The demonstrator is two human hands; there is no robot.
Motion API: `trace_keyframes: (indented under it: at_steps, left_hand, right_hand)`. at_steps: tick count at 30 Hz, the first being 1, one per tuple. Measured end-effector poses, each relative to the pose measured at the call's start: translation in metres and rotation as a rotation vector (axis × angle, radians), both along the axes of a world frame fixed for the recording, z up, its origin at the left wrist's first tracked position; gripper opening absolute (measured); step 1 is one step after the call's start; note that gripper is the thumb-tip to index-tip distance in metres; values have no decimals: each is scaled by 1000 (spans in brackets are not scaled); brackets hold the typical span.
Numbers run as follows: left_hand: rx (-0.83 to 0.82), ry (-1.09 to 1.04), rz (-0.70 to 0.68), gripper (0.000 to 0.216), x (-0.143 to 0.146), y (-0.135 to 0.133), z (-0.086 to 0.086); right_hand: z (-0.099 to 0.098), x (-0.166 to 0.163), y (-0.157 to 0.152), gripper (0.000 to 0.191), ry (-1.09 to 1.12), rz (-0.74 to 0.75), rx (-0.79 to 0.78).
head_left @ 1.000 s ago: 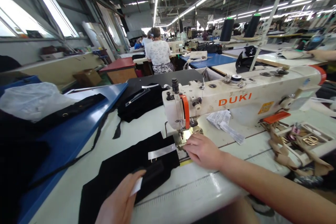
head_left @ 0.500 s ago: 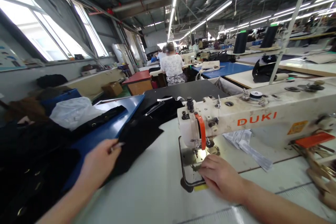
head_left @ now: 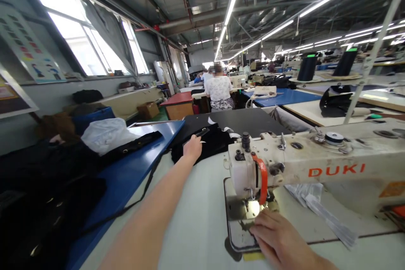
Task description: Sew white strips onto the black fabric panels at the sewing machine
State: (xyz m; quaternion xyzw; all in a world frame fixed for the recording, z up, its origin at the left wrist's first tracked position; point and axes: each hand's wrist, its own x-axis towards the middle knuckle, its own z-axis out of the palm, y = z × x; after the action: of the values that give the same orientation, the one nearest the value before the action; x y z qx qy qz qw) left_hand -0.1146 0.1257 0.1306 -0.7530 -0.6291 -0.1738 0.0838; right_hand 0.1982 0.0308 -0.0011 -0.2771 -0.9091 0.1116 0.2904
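My left hand reaches far forward over black fabric at the back of the table. Its fingers look closed; a small pale sliver shows beside them, and what they grip is unclear. My right hand rests by the needle area of a white sewing machine with an orange guard, its fingers pinched together. A small dark scrap lies on the machine plate just left of those fingertips. Anything between the right fingers is hidden.
White folded strips lie under the machine arm. A blue table at left bears a clear plastic bag and dark garments. A narrow black strap runs along the table edge. A person sits farther ahead.
My left hand has moved forward and right, from the near side of the black fabric to its far part. The fabric has shifted away from me. My right hand stays by the needle.
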Motion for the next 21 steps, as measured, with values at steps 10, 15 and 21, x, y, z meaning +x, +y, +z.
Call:
trace_keyframes:
  at_steps: [10, 15, 21]
  left_hand:
    - [-125, 153, 492, 32, -84, -178, -33]
    - [-148, 416, 870, 42, -144, -250, -6]
    - [-115, 139, 941, 23, -161, -246, 32]
  right_hand:
    - [3, 4, -4, 25, -58, 110, 16]
    - [-2, 4, -5, 27, -87, 95, -7]
    - [-1, 5, -6, 24, -48, 76, 16]
